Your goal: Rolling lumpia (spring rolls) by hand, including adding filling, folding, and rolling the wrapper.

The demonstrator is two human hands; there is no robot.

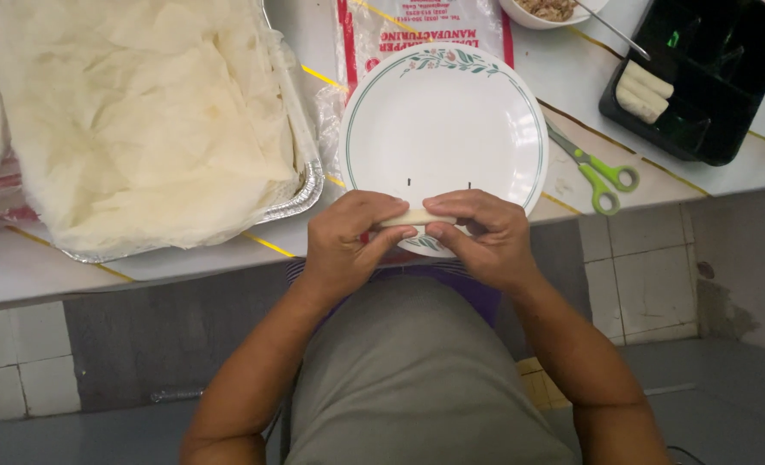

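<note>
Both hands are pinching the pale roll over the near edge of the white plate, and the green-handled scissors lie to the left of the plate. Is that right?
Not quite. In the head view the scissors lie to the right of the white plate, not the left. The rest holds: the left hand and right hand both pinch the pale roll over the plate's near edge.

Both hands, left hand (348,237) and right hand (486,234), pinch a pale roll (417,217) over the near rim of a white plate (442,120); green-handled scissors (593,168) lie right on the desk (227,258).
</note>
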